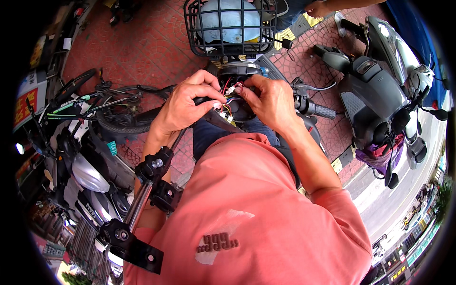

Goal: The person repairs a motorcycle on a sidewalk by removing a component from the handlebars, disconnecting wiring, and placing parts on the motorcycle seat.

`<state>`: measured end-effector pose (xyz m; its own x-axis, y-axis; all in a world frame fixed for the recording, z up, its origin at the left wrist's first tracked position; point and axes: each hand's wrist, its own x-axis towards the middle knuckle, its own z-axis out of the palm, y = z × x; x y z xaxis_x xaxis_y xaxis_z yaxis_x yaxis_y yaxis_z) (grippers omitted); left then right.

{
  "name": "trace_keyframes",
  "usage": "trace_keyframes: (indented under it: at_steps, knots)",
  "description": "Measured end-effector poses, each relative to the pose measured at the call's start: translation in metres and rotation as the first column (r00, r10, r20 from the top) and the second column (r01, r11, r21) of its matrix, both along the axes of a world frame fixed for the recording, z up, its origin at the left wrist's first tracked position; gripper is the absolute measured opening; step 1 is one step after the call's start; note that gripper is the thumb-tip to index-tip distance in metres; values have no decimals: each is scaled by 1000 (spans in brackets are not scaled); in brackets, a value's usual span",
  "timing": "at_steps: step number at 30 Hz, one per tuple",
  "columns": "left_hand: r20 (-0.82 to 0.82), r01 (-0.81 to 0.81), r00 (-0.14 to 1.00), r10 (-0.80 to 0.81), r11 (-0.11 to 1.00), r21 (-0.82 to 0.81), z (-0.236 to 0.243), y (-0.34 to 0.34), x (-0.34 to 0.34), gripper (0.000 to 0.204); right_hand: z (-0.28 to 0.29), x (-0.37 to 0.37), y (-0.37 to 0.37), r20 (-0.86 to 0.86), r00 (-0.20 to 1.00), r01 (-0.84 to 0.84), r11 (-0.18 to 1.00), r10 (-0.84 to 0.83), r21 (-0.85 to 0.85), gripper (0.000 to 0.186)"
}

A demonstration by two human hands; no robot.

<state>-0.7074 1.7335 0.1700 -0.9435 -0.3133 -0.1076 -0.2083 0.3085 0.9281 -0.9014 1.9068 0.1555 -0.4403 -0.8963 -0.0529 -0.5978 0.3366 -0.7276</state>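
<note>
A bundle of thin coloured wires (229, 108), red, yellow and blue among them, comes out of the opened front of an electric scooter or bike. My left hand (187, 102) is closed, thumb and fingers pinching at the bundle's left side. My right hand (273, 102) is closed too, its thumb and forefinger on thin red wires beside a small white plug connector (231, 90). Another pale connector (222, 114) hangs just below my left thumb. Beyond my hands is the round dark headlight housing (240, 70). My fingers hide the exact grip points.
A black wire basket (189, 35) holding a light-blue rounded thing stands ahead. The handlebar grip (323, 111) juts out at right. Parked scooters (375, 85) stand further right, bicycles (114, 111) at left. A black clamp arm (142, 199) crosses my left forearm. Another person's hand (317, 8) shows at top.
</note>
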Motion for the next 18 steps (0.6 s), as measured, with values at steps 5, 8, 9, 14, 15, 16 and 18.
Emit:
trace_keyframes:
  at_steps: [5, 8, 9, 14, 15, 16, 18]
  knots:
    - [81, 55, 996, -41, 982, -180, 3, 2, -4, 35, 4, 0, -17, -34, 998, 48, 998, -47, 33, 38]
    - [96, 41, 995, -19, 972, -230, 3, 4, -6, 39, 5, -4, -15, 168, 980, 94, 993, -105, 72, 40]
    - [95, 25, 995, -4, 973, -230, 3, 5, -6, 41, 2, -6, -13, 199, 975, 91, 993, -104, 75, 39]
    - [98, 0, 995, 21, 978, -207, 5, 6, -6, 47, 11, -17, -8, 399, 909, 21, 971, -117, 237, 32]
    - [98, -3, 995, 23, 980, -198, 5, 6, -7, 48, 10, -17, -6, 395, 915, -3, 978, -81, 209, 30]
    - [98, 1, 995, 19, 980, -199, 4, 6, -7, 48, 9, -18, -2, 389, 920, -28, 983, -45, 181, 29]
    - [100, 5, 995, 15, 980, -201, 3, 5, -6, 48, 11, -18, 0, 322, 946, -88, 981, 28, 173, 28]
